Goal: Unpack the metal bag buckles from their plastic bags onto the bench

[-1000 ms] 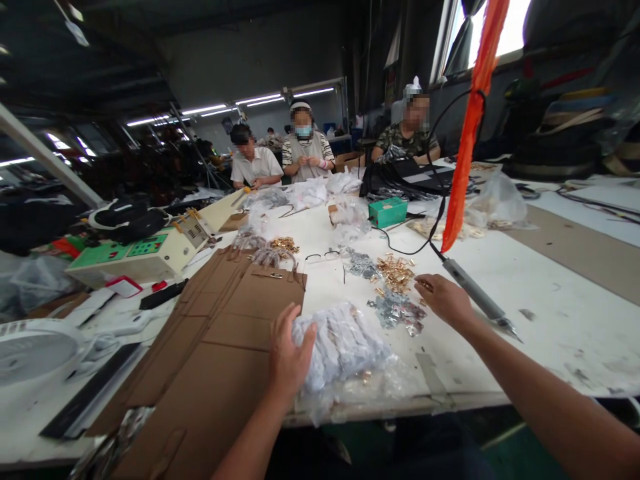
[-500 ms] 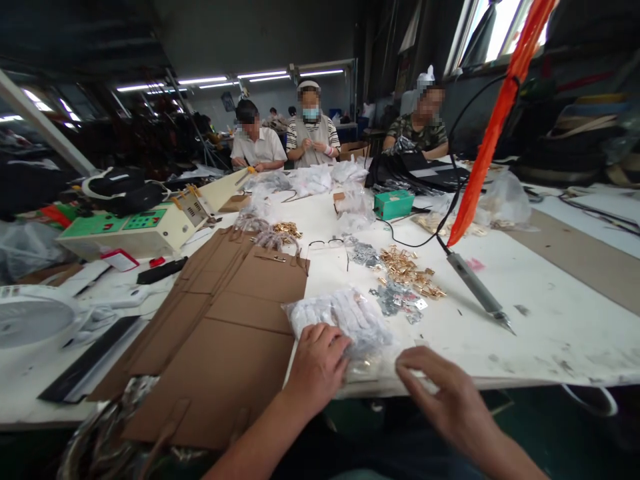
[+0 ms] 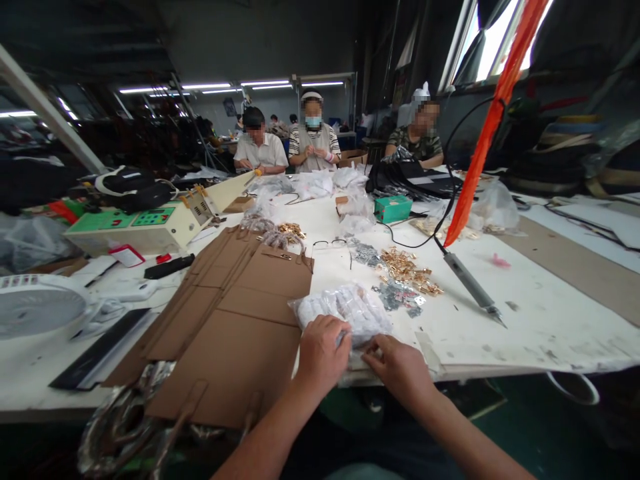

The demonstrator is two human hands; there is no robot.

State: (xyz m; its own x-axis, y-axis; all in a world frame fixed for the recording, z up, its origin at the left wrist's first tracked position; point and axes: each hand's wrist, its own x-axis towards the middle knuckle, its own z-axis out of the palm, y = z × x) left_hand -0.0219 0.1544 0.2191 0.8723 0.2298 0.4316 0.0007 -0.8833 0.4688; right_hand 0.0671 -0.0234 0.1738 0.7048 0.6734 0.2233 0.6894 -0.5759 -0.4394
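Note:
A clear plastic bag (image 3: 345, 303) packed with white wrapped pieces lies at the table's near edge. My left hand (image 3: 323, 350) has its fingers curled over the bag's near left side, gripping it. At the bag's near right edge, my right hand (image 3: 397, 360) pinches the loose plastic between thumb and fingers. What lies under the fingertips is partly hidden. Just beyond the bag are a pile of small silver metal plates (image 3: 397, 293) and a heap of gold-coloured hardware (image 3: 407, 267). Flat brown bag panels with handles (image 3: 260, 327) lie beside my left hand.
An electric screwdriver (image 3: 470, 283) hangs at the right on a cable with an orange strip (image 3: 477, 163). Eyeglasses (image 3: 330, 243) and a green box (image 3: 393, 209) lie farther back. Left are a cream machine (image 3: 173, 230) and a white fan (image 3: 43, 310). Several people sit across the table.
My right hand has moved left, from beside the bag to its near edge, and its fingers have closed there. My left hand stays on the bag. The view has shifted slightly.

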